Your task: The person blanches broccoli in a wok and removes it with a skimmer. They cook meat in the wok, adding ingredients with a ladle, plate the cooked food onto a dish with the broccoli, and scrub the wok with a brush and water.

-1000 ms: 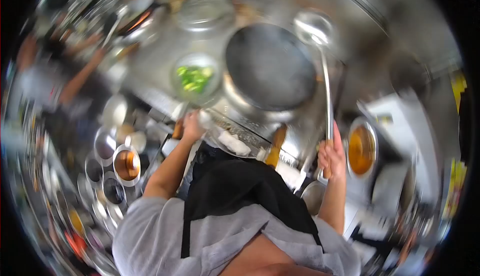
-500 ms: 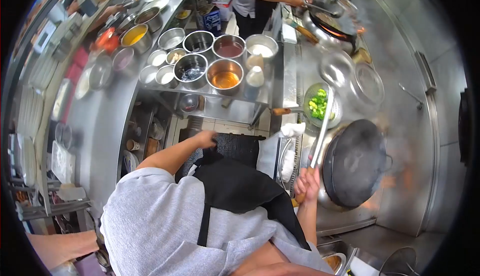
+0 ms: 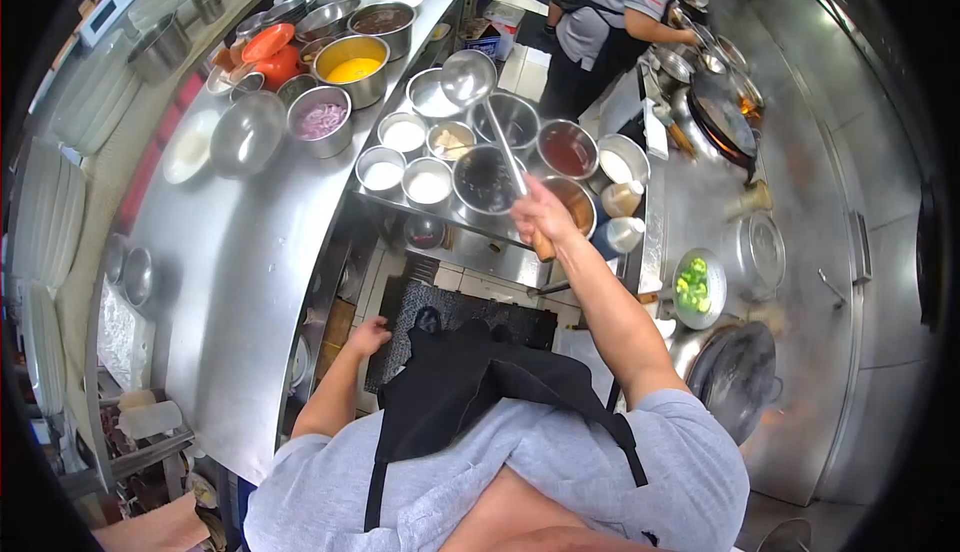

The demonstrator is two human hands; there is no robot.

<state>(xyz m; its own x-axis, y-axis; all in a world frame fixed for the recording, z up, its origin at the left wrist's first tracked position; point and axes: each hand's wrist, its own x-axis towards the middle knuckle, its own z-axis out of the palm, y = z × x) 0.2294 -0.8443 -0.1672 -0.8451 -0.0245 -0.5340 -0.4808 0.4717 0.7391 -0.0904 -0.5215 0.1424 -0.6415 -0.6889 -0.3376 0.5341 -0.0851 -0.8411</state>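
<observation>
My right hand (image 3: 543, 212) is closed round the wooden-ended handle of a long metal ladle (image 3: 505, 147). The ladle's round bowl hangs above the far-left pots, partly over a steel pot of white contents (image 3: 428, 100). Below the handle are a pot of dark liquid (image 3: 485, 180) and a pot of amber liquid (image 3: 580, 206), the latter partly hidden by my hand and wrist. My left hand (image 3: 371, 336) hangs low beside my black apron (image 3: 470, 382), fingers loosely apart and holding nothing. Small bowls of white contents (image 3: 428, 182) and one of pale pieces (image 3: 450, 140) stand near the ladle.
At right, a dark wok (image 3: 738, 382) sits on the stove near flames, beside a strainer of green vegetables (image 3: 694, 288). A steel counter (image 3: 235, 312) at left carries sliced purple onion (image 3: 320, 120) and yellow liquid (image 3: 353, 70). A co-worker (image 3: 620, 12) stands at the far stove.
My right hand has carried the ladle from beside the wok leftward over the pots. My body and view have turned left. My left hand has dropped lower, away from the apron's front.
</observation>
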